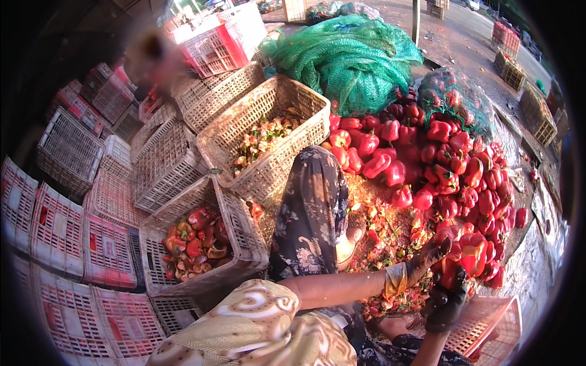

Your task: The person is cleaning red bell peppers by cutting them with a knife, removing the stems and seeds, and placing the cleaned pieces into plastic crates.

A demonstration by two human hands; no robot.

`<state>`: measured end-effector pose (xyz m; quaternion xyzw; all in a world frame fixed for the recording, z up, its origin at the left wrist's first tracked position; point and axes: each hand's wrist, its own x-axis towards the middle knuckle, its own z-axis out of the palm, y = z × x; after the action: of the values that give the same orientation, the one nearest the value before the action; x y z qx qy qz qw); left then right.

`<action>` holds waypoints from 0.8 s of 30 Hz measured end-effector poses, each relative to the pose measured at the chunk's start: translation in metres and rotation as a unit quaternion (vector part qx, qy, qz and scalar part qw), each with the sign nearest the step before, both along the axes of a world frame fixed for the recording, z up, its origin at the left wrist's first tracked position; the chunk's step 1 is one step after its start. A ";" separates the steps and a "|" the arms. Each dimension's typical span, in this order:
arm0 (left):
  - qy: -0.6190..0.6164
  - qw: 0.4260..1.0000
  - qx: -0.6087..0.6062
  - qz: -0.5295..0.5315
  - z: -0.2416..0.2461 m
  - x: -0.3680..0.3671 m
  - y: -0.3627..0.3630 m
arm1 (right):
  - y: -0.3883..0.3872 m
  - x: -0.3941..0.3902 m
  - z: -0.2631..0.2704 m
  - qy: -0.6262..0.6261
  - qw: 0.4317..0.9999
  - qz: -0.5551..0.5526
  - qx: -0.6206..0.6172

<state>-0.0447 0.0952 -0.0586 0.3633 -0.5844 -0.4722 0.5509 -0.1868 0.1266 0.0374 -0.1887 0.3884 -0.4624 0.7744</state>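
Note:
My left hand (425, 263), in a dirty glove with a yellowish cuff, is closed around a red bell pepper that looks cut open. Just below it, my right hand (446, 299) in a black glove holds an opened red bell pepper (471, 254) from beneath. Any tool in either hand is hidden. A large heap of whole red bell peppers (412, 137) lies on the ground beyond my hands. Pepper cores and scraps (389, 233) cover the ground by my bare foot. A plastic crate (249, 258) at my left contains red pepper pieces (197, 244).
Another plastic crate (215, 142) beyond my knee holds pale cores with green stems (265, 137). Stacked crates (110, 196) fill the left side. Green netting (348, 59) lies behind the heap, beside a netted bag of peppers (453, 98). A reddish crate (510, 315) is at lower right.

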 end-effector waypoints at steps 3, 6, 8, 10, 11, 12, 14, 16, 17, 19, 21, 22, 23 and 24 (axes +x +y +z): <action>0.041 0.996 0.044 -0.064 0.020 0.004 0.004 | 0.004 0.009 0.017 0.027 0.998 -0.055 0.014; 0.064 0.990 0.074 -0.100 0.035 0.013 0.007 | 0.007 0.007 0.014 -0.003 0.999 -0.031 0.010; 0.078 0.985 0.087 -0.126 0.041 0.017 0.009 | 0.009 -0.003 -0.001 -0.015 1.000 -0.017 0.016; 0.088 0.981 0.096 -0.147 0.049 0.024 0.011 | 0.012 -0.010 -0.020 0.009 1.000 -0.010 -0.026; 0.096 0.977 0.100 -0.160 0.053 0.027 0.010 | 0.013 -0.012 -0.030 0.042 0.996 -0.013 -0.073; 0.105 0.973 0.104 -0.176 0.058 0.028 0.009 | 0.013 -0.009 -0.029 0.073 0.990 -0.014 -0.120; 0.117 0.965 0.103 -0.210 0.068 0.031 0.003 | 0.015 -0.001 -0.026 0.026 0.995 -0.075 -0.065; 0.125 0.955 0.096 -0.251 0.087 0.026 -0.005 | 0.016 0.009 -0.011 -0.009 0.994 -0.089 -0.061; 0.138 0.947 0.088 -0.275 0.094 0.029 -0.012 | 0.015 0.004 -0.001 -0.021 0.994 -0.104 -0.036; 0.204 0.918 0.069 -0.333 0.102 0.039 -0.024 | 0.013 0.004 0.021 -0.092 0.985 -0.122 0.076; 0.230 0.911 0.086 -0.331 0.098 0.051 -0.045 | 0.001 -0.005 0.021 -0.082 0.991 -0.101 0.016; 0.143 0.945 0.090 -0.281 0.095 0.050 -0.059 | -0.003 -0.023 0.016 -0.051 0.993 -0.067 -0.084; 0.040 0.969 0.101 -0.223 0.093 0.058 -0.069 | -0.005 -0.026 0.034 -0.072 0.993 -0.067 -0.058; -0.022 0.968 0.171 -0.183 0.111 0.057 -0.066 | -0.002 -0.033 0.040 -0.040 0.989 -0.121 -0.068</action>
<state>0.0127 0.0290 0.0528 0.3497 -0.5635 -0.6496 0.3718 -0.2198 0.1246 0.0769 -0.1735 0.3448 -0.5854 0.7129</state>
